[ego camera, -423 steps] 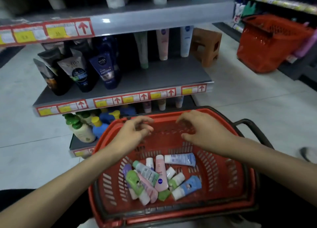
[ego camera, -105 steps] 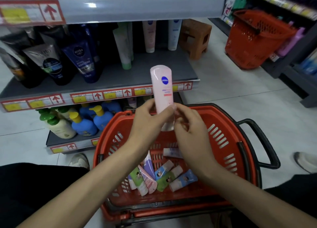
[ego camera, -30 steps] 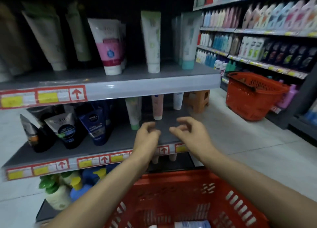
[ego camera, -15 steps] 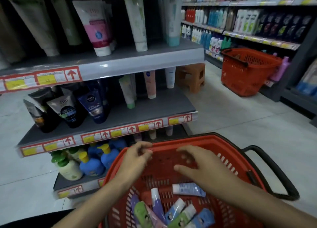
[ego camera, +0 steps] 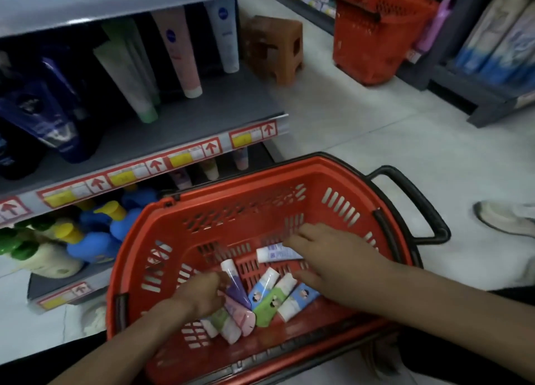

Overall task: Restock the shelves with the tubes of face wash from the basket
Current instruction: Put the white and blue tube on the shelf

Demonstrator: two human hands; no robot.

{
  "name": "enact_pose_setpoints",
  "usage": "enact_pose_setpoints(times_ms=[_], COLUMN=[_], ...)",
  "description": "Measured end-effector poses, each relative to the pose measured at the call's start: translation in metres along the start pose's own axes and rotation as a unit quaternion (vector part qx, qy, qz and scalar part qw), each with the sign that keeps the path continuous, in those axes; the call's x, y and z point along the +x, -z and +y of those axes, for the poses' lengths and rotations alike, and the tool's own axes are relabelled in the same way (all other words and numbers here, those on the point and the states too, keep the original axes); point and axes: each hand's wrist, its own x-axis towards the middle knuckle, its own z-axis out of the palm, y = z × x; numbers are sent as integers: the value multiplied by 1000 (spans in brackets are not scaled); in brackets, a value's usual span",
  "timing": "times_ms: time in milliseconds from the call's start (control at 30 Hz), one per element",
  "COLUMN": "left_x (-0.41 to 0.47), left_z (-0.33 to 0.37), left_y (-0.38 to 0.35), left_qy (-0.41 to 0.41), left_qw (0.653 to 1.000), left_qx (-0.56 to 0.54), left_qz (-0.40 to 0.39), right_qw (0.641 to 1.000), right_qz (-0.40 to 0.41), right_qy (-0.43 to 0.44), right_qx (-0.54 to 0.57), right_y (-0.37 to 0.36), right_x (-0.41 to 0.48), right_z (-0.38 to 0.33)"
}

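Observation:
The red basket stands on the floor in front of the grey shelf. Several small face wash tubes lie on its bottom: a purple one, a green one, a blue one, a pink one and a white one lying apart near the back. My left hand is down on the left of the pile, fingertips at the purple tube; its grip is blurred. My right hand spreads over the white tube with straight fingers. A pink tube stands on the shelf.
A green tube, a white tube and dark blue tubes fill the shelf. Pump bottles stand on the lowest shelf. A brown stool, a second red basket, more shelving and a shoe lie to the right.
Both hands have dropped from above the basket rim down onto the tubes. My view has tilted down and closer to the basket.

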Motion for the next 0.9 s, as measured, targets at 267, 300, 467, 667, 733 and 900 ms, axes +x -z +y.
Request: enact_pose_setpoints(times_ms=[267, 300, 467, 667, 733, 900], left_x=[48, 51, 72, 73, 66, 43], left_z=[16, 16, 5, 20, 24, 25], left_y=[-65, -72, -94, -81, -70, -11], left_qy=[-121, -139, -195, -216, -168, -38], left_qw=[963, 953, 912, 886, 912, 970], left_qx=[238, 265, 359, 410, 373, 207], left_qz=[-37, -39, -40, -5, 18, 119], right_qw=[1000, 1000, 1000, 998, 997, 994], right_qz=[-22, -24, -20, -33, -34, -4], right_qy=[2, 1, 0, 25, 34, 57], right_qx=[-14, -12, -22, -56, -66, -96], right_y=[-13, -14, -17, -17, -14, 2], right_x=[-10, -11, -14, -11, -7, 5], right_z=[20, 22, 33, 34, 32, 17])
